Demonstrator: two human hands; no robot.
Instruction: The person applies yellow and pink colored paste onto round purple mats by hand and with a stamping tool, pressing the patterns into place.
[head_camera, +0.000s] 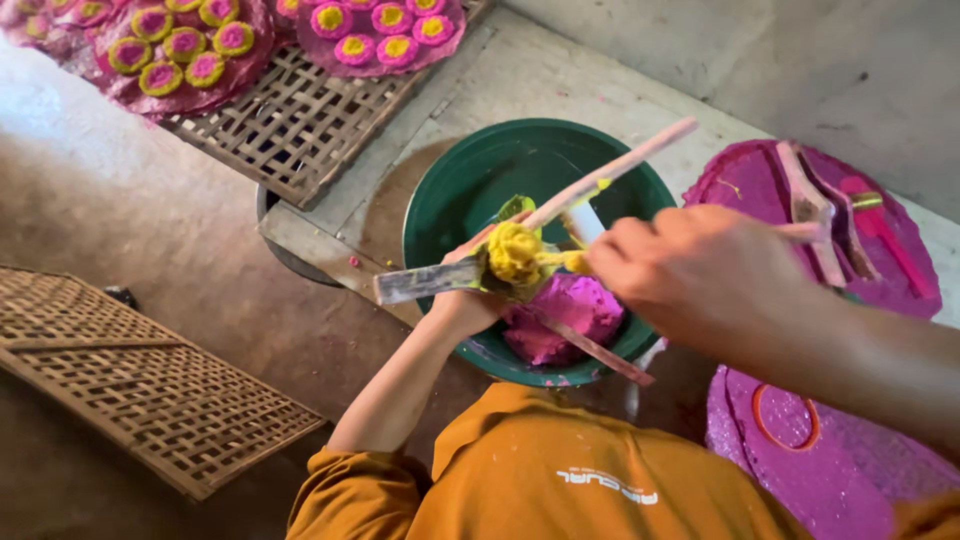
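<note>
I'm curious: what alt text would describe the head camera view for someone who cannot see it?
Two hands work yellow dough over a green bowl holding pink dough: the left hand grips a flat blade, the right hand a tool. Woven trays of pink-and-yellow rounds lie beyond.

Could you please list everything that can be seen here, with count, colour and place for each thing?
green basin: one, dark green, centre, on a wooden plank.
pink paste: one lump, magenta, inside the basin.
yellow paste: one lump, yellow, over the basin, at the left hand.
flat blade: one, grey, by the left hand, pointing left.
wooden sticks: two at least, pink-stained, crossing the basin.
round pieces: many, pink with yellow-green rings, top left on pink sheets.
woven trays: two, brown, top and lower left.
pink mats: two, magenta, right; the upper holds stained tools.
left hand: one, under the yellow paste.
right hand: one, blurred, right of the paste.
</note>
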